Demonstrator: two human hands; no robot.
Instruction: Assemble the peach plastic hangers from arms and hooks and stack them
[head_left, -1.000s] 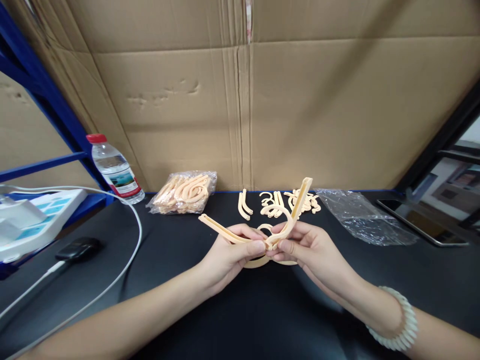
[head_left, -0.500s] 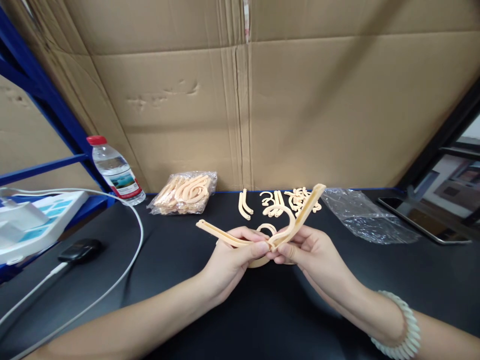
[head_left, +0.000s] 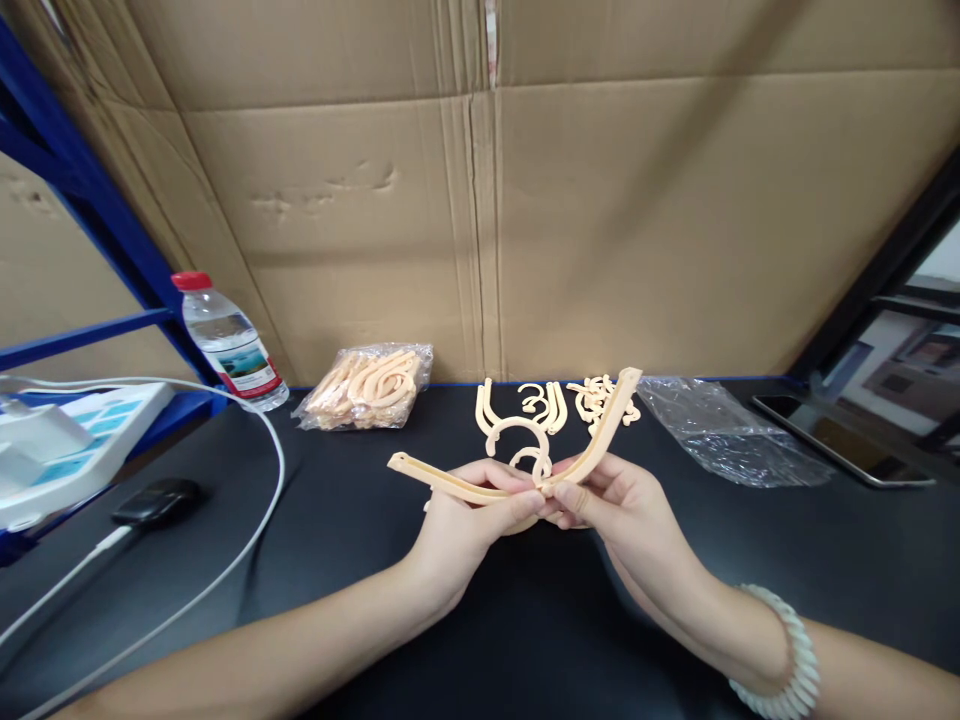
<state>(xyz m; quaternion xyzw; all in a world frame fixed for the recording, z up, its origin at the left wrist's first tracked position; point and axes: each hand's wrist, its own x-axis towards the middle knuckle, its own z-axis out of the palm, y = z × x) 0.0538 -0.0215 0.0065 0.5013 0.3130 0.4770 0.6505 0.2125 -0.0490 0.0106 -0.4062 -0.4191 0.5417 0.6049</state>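
I have the left hand (head_left: 466, 530) pinching a grooved strip (head_left: 421, 473), the right hand (head_left: 636, 510) a curved strip (head_left: 613, 420). A smooth hook (head_left: 517, 423) curls between them.

**Soft light, slanting shadow**

I see the cardboard (head_left: 337, 210) moderately lit, crossed upper right by a blurred diagonal shadow (head_left: 694, 135). Glints fleck the flat plastic bag (head_left: 735, 430). Detail looks soft at my left grip (head_left: 469, 525); that forearm (head_left: 255, 640) stretches cornerward.

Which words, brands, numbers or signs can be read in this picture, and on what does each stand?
None can be read.
Clear plastic bottle with red cap: the print on its rectangular label is too small and blurred.
Held peach hanger with curved hook: no text visible.
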